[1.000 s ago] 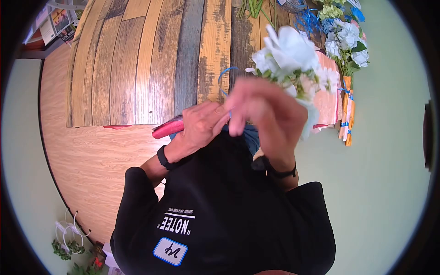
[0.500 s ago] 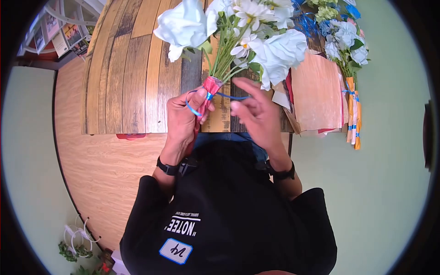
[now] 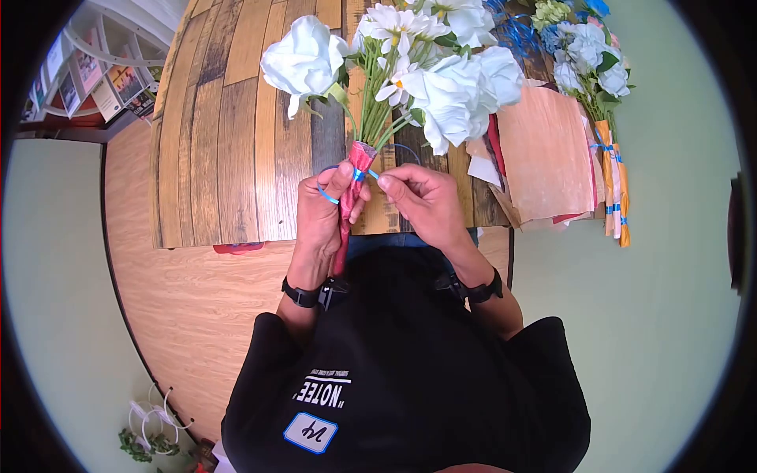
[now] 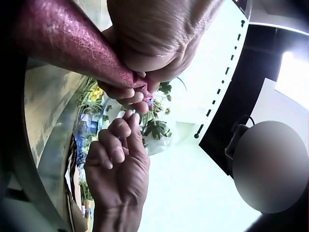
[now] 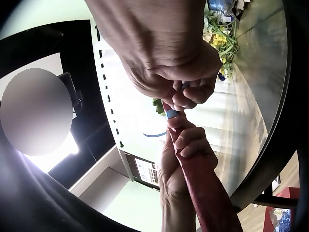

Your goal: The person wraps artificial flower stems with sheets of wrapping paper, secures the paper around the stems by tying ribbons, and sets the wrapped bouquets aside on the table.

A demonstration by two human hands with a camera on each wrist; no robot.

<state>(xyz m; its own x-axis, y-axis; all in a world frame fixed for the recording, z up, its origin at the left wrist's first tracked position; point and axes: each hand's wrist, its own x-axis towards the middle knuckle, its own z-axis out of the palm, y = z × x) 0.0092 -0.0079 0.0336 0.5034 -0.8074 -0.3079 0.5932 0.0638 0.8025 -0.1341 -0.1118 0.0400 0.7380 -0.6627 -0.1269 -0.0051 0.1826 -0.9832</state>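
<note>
My left hand (image 3: 319, 209) grips the red-wrapped handle (image 3: 344, 229) of a bouquet just under its flowers, thumb on the wrap. White roses (image 3: 306, 61) and daisies fan out above it. A blue ribbon (image 3: 359, 174) circles the neck of the wrap, and a loose end curls over my left fingers. My right hand (image 3: 430, 206), just right of the neck, pinches the other ribbon end between thumb and forefinger. In the left wrist view the red wrap (image 4: 72, 43) runs into my curled left fingers, with my right hand (image 4: 118, 169) close by.
Pink and red wrapping sheets (image 3: 548, 154) lie at the table's right side. Beyond them are finished bouquets with orange-wrapped stems (image 3: 605, 169). Blue ribbon (image 3: 512, 31) lies at the back right. The wooden table (image 3: 236, 142) has its near edge at my waist.
The bouquet has swung upright from lying across me, its flowers now ahead. My right hand has come back beside the neck and taken hold of the ribbon.
</note>
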